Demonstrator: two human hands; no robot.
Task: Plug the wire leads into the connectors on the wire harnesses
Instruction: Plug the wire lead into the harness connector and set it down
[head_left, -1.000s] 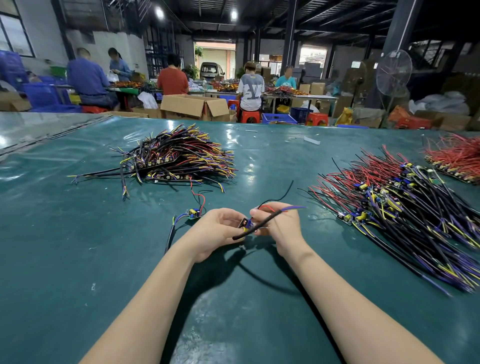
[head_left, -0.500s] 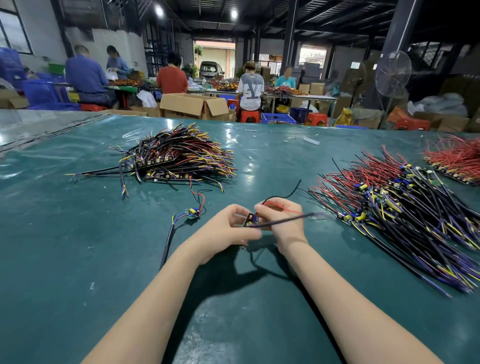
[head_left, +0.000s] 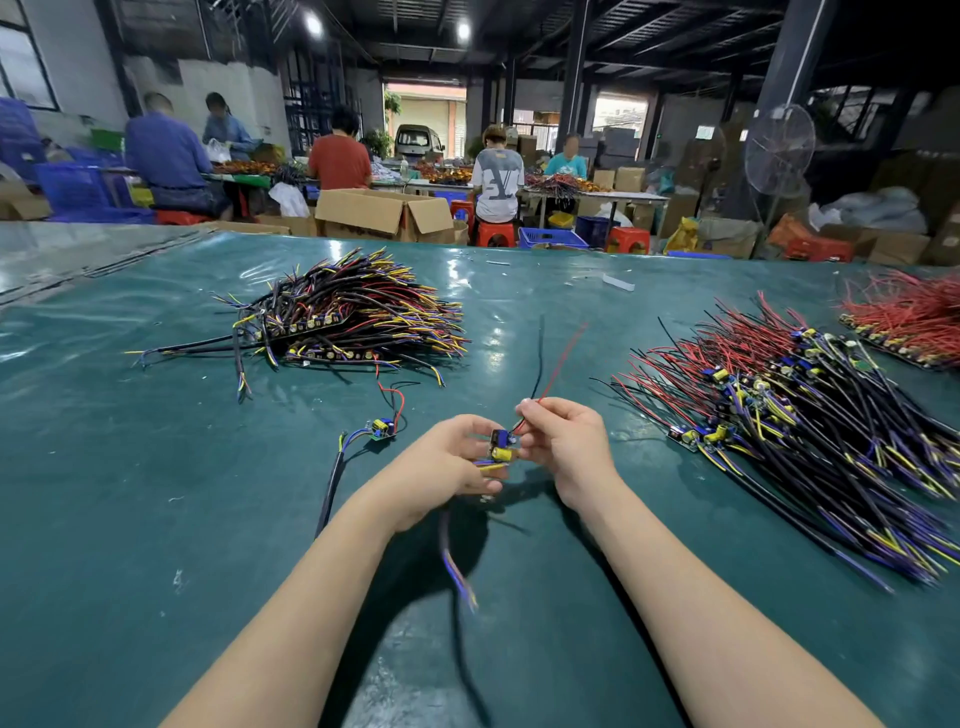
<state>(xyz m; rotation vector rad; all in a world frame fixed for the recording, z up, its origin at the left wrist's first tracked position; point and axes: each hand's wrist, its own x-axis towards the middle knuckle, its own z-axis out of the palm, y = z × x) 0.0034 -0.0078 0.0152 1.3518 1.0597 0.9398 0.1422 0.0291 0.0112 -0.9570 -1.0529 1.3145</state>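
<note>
One small circuit board (head_left: 502, 446) is gripped in the left hand (head_left: 447, 462), two wires (head_left: 562, 361) are pinched in the right hand (head_left: 569, 447), one cable (head_left: 454, 561) is blurred.

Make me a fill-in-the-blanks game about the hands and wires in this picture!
The right hand pinches a black lead and a second lead coloured ____.
The left hand holds a small board whose round capacitor is ____.
One lone harness lies on the table to the ____ of both hands.
Missing words: red; yellow; left.
</note>
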